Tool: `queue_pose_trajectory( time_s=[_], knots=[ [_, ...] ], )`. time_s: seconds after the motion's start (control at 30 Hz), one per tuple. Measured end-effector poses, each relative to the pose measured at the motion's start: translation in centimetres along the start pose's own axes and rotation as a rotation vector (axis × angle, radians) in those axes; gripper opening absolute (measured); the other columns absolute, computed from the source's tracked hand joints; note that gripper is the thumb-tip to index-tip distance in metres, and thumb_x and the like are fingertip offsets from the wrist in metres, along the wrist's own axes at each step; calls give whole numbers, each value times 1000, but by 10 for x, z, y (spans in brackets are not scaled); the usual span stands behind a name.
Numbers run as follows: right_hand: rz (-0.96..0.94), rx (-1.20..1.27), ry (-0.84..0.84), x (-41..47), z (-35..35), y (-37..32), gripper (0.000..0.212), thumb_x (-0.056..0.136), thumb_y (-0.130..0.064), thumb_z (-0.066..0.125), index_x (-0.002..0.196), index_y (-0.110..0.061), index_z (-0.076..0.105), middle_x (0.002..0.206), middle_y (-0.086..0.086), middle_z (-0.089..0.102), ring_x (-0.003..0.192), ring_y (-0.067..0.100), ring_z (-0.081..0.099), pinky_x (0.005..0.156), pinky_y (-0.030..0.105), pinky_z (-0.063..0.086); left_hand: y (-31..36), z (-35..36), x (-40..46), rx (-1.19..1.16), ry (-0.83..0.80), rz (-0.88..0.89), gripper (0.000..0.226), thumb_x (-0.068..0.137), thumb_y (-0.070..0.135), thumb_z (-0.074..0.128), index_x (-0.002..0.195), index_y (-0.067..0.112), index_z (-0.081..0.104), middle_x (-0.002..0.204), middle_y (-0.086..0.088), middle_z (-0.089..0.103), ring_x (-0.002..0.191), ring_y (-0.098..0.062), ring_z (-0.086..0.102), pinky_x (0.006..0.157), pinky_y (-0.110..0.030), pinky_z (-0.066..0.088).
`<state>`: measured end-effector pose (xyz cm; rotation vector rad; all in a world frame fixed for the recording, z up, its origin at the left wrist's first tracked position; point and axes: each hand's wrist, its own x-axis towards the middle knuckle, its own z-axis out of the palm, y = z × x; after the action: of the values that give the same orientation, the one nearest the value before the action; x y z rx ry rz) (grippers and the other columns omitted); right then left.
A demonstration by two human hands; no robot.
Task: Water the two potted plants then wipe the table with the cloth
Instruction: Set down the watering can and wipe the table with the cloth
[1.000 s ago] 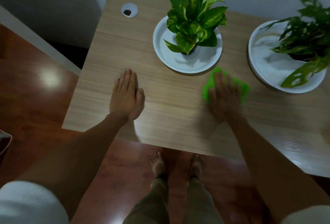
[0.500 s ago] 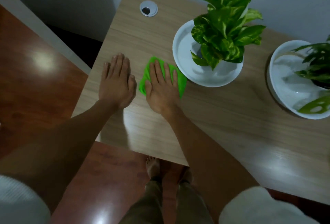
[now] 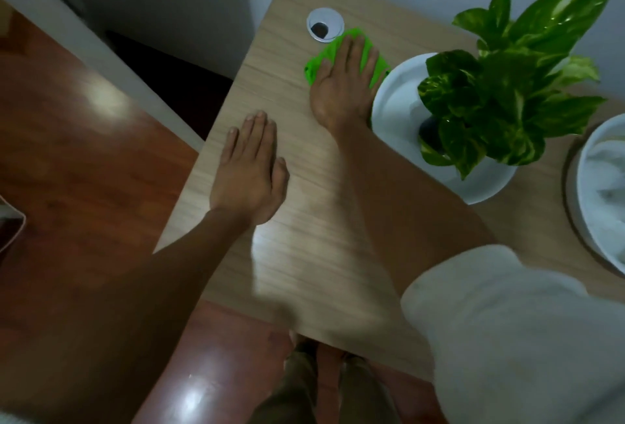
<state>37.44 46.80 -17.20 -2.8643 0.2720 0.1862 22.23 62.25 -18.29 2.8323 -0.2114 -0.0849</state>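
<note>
Wiping stage, by the look of it; no watering can or jug in view, so watering is probably finished, though wet soil cannot be confirmed. Nearest the person, the left hand (image 3: 248, 173) lies flat, palm down on the pale wood-grain tabletop (image 3: 324, 247), fingers straight and together, holding nothing, likely bracing. Beyond it, the right hand (image 3: 345, 82) presses flat on the bright green crumpled cloth (image 3: 316, 63), fingers extended over it rather than curled round it. Cloth sits just left of the round white pot (image 3: 399, 99) with the leafy variegated green plant (image 3: 500, 85), touching or nearly touching its rim, and just below the silver cable grommet (image 3: 325, 24). Second white pot (image 3: 588, 187) is right of the first, partly cut off. Far corner under way; area between and behind the pots likely remains.
</note>
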Motion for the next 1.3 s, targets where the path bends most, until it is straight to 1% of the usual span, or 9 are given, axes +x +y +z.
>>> queue_pose_trajectory(
  time_s=[0.1, 0.27, 0.4, 0.5, 0.63, 0.77, 0.93, 1.17, 1.3],
  knots=[
    [88, -21, 29, 26, 0, -3, 65, 112, -34, 16, 165, 2, 6, 175, 20, 3, 162, 38, -2, 130, 51, -8, -1, -1, 1, 12, 1, -10, 65, 108, 36, 29, 163, 5, 18, 173, -13, 12, 162, -23, 2, 131, -48, 5],
    [139, -51, 18, 37, -1, -3, 66, 112, -35, 14, 165, 4, 2, 174, 23, -1, 162, 40, -5, 130, 53, -7, -1, 1, 2, 8, 6, -13, 64, 108, 34, 30, 164, 5, 17, 173, -12, 9, 162, -22, 0, 131, -45, 2],
    [9, -32, -11, -3, 5, -5, 64, 112, -37, 18, 168, -7, 6, 177, 11, 1, 163, 35, -3, 128, 52, -10, -3, 1, 1, -9, 21, -13, 63, 107, 32, 30, 163, 5, 20, 173, -12, 13, 161, -22, 4, 131, -44, 2],
    [-146, -43, -26, -50, 15, 2, 65, 110, -43, 17, 169, -17, 9, 177, 2, 5, 163, 30, 1, 129, 55, -6, -1, -2, 0, -65, 41, -20, 62, 107, 27, 31, 163, 4, 19, 173, -14, 13, 161, -23, 4, 131, -43, 2],
    [-441, -105, -113, -119, 19, 27, 63, 110, -44, 16, 169, -22, 12, 177, -3, 8, 164, 29, 2, 130, 54, -2, 4, -7, -14, -60, 118, -88, 60, 105, 26, 28, 159, 0, 29, 169, -18, 24, 159, -27, 17, 130, -46, 12],
    [-614, -161, -107, -191, 19, 78, 62, 110, -46, 22, 167, -23, 22, 175, -4, 19, 163, 27, 12, 130, 55, 6, 12, -7, -51, -72, 82, -116, 62, 105, 30, 25, 160, 2, 30, 169, -16, 25, 159, -26, 17, 131, -45, 10],
    [-552, -139, -114, -208, 16, 94, 60, 110, -44, 27, 166, -22, 29, 173, -1, 27, 161, 29, 20, 130, 56, 9, 10, -5, -95, -42, 21, -118, 65, 104, 33, 23, 163, 5, 22, 172, -13, 15, 161, -23, 7, 131, -45, 5],
    [-332, -39, -126, -103, 10, 25, 64, 110, -44, 12, 169, -21, 7, 177, -1, 3, 164, 29, -2, 129, 54, -7, 2, 6, -102, -39, 53, -99, 63, 105, 30, 25, 164, 6, 19, 173, -11, 14, 161, -21, 6, 131, -46, 6],
    [-398, -86, -145, -120, 14, 17, 64, 109, -45, 13, 169, -22, 7, 177, -2, 2, 163, 29, -3, 130, 55, -5, 0, 6, -103, -66, 72, -85, 63, 105, 28, 25, 163, 5, 21, 172, -13, 17, 161, -23, 9, 131, -47, 7]
  ],
)
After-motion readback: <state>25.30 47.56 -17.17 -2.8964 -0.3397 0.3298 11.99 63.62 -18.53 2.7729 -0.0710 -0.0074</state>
